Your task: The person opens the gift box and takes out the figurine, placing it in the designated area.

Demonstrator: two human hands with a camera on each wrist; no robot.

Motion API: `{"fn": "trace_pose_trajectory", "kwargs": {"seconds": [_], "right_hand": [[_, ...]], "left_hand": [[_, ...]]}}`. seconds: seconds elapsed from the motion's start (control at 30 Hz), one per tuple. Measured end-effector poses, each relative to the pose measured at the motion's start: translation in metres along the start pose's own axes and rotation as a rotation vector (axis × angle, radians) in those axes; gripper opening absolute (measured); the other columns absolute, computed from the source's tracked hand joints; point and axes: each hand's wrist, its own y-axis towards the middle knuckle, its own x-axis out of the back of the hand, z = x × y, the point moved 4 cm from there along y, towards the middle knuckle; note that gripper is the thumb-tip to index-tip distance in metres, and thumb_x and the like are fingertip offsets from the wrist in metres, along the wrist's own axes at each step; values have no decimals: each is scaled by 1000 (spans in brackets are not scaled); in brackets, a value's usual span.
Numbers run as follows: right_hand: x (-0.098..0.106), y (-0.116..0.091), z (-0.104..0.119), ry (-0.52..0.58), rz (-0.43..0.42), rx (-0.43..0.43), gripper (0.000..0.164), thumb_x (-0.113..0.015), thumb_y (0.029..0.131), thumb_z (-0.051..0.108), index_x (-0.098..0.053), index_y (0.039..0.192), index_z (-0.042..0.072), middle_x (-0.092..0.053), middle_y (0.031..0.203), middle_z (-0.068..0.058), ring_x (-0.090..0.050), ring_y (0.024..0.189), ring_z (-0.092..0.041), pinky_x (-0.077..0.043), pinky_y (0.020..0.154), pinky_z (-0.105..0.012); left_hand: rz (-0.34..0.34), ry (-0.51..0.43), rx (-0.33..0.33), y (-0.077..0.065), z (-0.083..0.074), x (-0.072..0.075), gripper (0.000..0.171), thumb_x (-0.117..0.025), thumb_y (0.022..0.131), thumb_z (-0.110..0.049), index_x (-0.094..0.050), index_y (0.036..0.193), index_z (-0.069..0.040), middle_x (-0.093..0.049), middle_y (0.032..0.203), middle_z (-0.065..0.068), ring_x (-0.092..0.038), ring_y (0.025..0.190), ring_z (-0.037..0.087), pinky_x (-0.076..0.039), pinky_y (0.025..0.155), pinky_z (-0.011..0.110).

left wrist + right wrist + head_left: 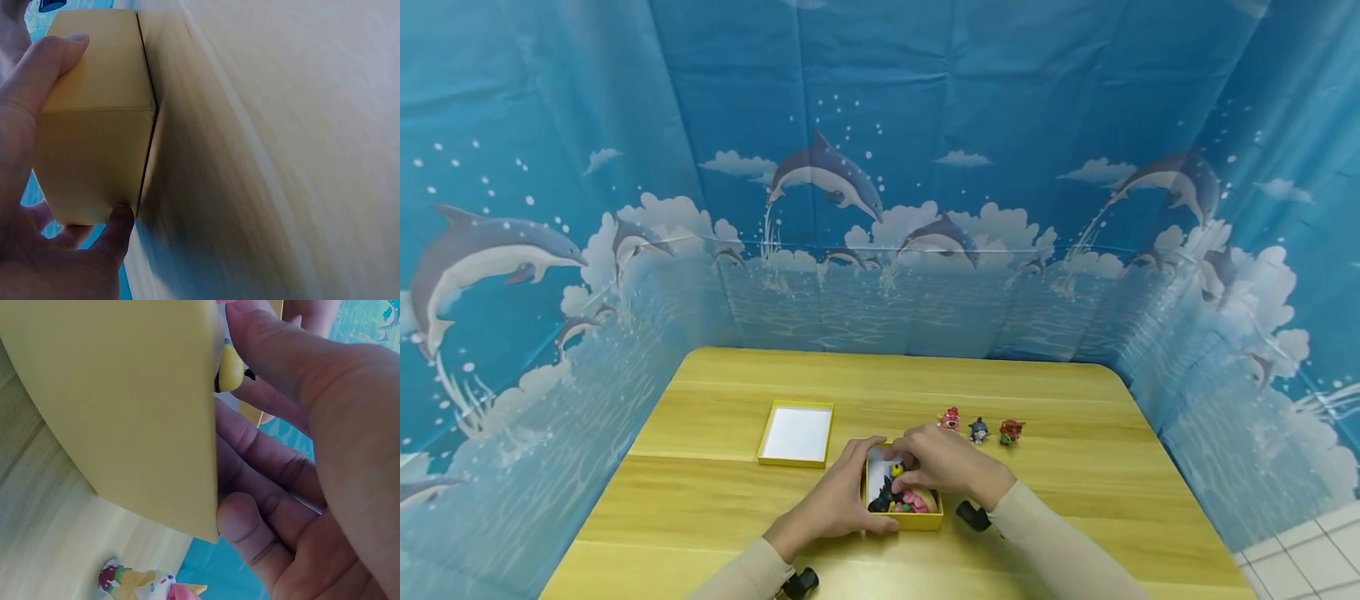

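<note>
Head view | left: white-lined tray [796,433] on the counter [1075,483] | near middle: left grip [841,500] clasps the yellow box [917,522], best kept steady | right grip [951,460] dips inside (whether pinching, cannot tell); gentle fingertips should spare the packed figurines [883,497] | farther right: three toys [978,431]

My left hand [842,496]: gripping, left thumb [59,53] on near side, left fingers [112,237] spread and bent opposite. My right hand [943,458]: back up, right thumb [269,331] and right fingers [275,481] bent, pointing toward my left; some fingertips hidden, can't tell if pinching. Both forearms, left [745,575] and right [1052,542], sleeved, angle inward from below; hands close together.
</note>
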Motion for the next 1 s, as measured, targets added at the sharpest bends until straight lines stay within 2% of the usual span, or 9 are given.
{"fn": "trace_pose_trajectory", "kwargs": {"seconds": [0.07, 0.27, 0.4, 0.8, 1.0], "right_hand": [[-2, 1, 0, -3, -4, 0, 38, -92, 103, 33, -87, 135, 12, -80, 97, 6, -57, 71, 4, -50, 66, -20], [-5, 3, 0, -28, -29, -16, 22, -91, 105, 29, -90, 123, 16, -89, 111, 3, -66, 79, 6, -57, 71, -21], [-7, 4, 1, -35, -32, -32, 14, -91, 105, 28, -89, 115, 17, -88, 103, 5, -61, 71, 6, -53, 65, -21], [-8, 6, 4, -2, -4, -72, 7, -88, 107, 23, -85, 111, 17, -80, 94, 9, -60, 70, 3, -53, 64, -22], [-8, 5, 4, -6, -6, -55, 9, -86, 109, 21, -82, 114, 14, -80, 96, 8, -60, 71, 3, -53, 66, -22]], "left_hand": [[-1, 0, 1, 0, 0, 0, 134, -104, 81, -65, -30, 183, -17, -47, 174, 9, -63, 139, 21, -58, 121, 47], [-13, 3, -6, 0, -1, 0, 135, -105, 80, -62, -31, 182, -16, -49, 173, 10, -63, 137, 21, -59, 121, 46], [-7, 11, -6, 1, -1, 0, 133, -104, 81, -63, -31, 182, -17, -49, 171, 9, -62, 135, 20, -59, 118, 45], [-13, 11, -11, 2, 3, -3, 135, -104, 80, -65, -31, 182, -17, -50, 171, 10, -63, 134, 19, -59, 120, 46], [-13, 13, -16, 1, 1, -1, 134, -104, 80, -65, -32, 182, -17, -49, 172, 10, -63, 134, 19, -60, 118, 46]]}}
